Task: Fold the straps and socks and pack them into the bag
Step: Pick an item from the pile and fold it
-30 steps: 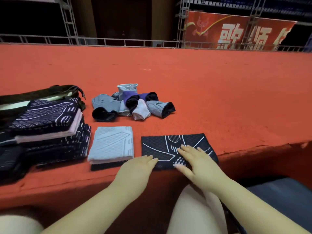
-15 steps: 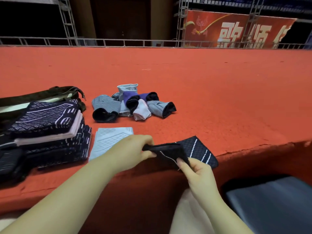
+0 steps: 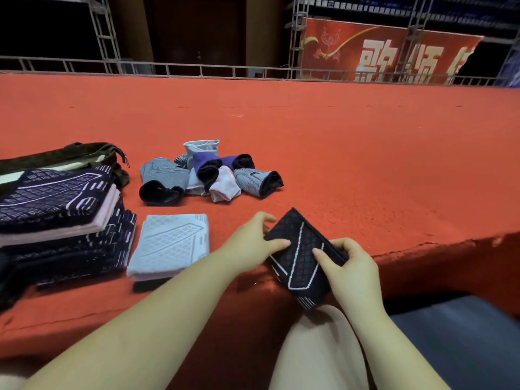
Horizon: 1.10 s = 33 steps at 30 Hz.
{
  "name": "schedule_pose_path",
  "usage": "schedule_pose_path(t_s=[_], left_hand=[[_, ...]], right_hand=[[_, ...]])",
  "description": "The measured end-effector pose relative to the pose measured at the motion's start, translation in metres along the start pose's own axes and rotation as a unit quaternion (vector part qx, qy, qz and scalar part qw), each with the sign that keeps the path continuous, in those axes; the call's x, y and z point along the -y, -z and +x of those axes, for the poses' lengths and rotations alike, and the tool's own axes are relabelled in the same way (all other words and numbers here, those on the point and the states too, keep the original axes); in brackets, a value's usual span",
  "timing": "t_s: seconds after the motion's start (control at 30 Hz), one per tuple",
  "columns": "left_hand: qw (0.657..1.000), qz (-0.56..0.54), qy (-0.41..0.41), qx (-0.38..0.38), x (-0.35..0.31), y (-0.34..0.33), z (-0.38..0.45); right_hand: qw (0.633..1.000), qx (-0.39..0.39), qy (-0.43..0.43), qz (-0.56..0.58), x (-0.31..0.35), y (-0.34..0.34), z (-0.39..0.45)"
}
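Both hands grip the folded black strap (image 3: 302,257) low and centre in the frame, tilted over the red bench (image 3: 337,164) edge: left hand (image 3: 250,243) pinching its upper left corner, right hand (image 3: 347,266) clasping the right side. Just left lies a folded pale blue strap (image 3: 170,243). A sock pile (image 3: 208,173) sits above it, a dark folded stack (image 3: 56,209) at far left.

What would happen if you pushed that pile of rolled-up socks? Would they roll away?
Probably not far. The rolled socks look soft and lumpy, not round, so they would likely slide or tumble a little. The red carpet looks rough, which should slow them. They lean on each other, so a push would likely scatter the pile.
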<state>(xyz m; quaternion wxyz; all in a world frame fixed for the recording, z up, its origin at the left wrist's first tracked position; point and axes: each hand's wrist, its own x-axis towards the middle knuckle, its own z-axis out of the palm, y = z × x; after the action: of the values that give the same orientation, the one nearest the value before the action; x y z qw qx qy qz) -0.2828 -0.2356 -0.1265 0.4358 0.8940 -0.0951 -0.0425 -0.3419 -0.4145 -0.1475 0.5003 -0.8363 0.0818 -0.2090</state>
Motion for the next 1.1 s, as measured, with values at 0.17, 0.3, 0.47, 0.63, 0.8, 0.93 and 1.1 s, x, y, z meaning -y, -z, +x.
schedule_pose_path(t_s=[0.17, 0.3, 0.47, 0.63, 0.8, 0.93, 1.1], left_hand=[[0.998, 0.029, 0.056, -0.011, 0.003, -0.022, 0.006], [0.994, 0.030, 0.105, -0.013, -0.002, -0.027, 0.011], [0.994, -0.004, 0.092, 0.056, -0.013, -0.020, 0.010], [0.994, -0.053, 0.018, 0.097, -0.016, -0.004, -0.017], [0.992, -0.030, -0.002, 0.126, -0.012, 0.035, -0.052], [0.990, 0.003, -0.029, 0.136, -0.017, 0.065, -0.073], [0.997, -0.055, -0.020, 0.048, -0.004, 0.092, -0.089]], right_hand=[[0.994, -0.007, -0.047, -0.101, -0.021, 0.006, 0.010], [0.987, 0.002, -0.066, -0.146, -0.030, 0.004, 0.014], [0.989, 0.022, -0.061, -0.134, -0.022, 0.003, 0.007], [0.990, 0.121, -0.005, -0.069, -0.006, 0.007, 0.002], [0.973, 0.220, 0.067, -0.013, 0.020, 0.004, -0.013], [0.942, 0.298, 0.148, -0.043, 0.059, -0.010, -0.025], [0.927, 0.339, 0.141, -0.081, 0.083, -0.024, -0.019]])
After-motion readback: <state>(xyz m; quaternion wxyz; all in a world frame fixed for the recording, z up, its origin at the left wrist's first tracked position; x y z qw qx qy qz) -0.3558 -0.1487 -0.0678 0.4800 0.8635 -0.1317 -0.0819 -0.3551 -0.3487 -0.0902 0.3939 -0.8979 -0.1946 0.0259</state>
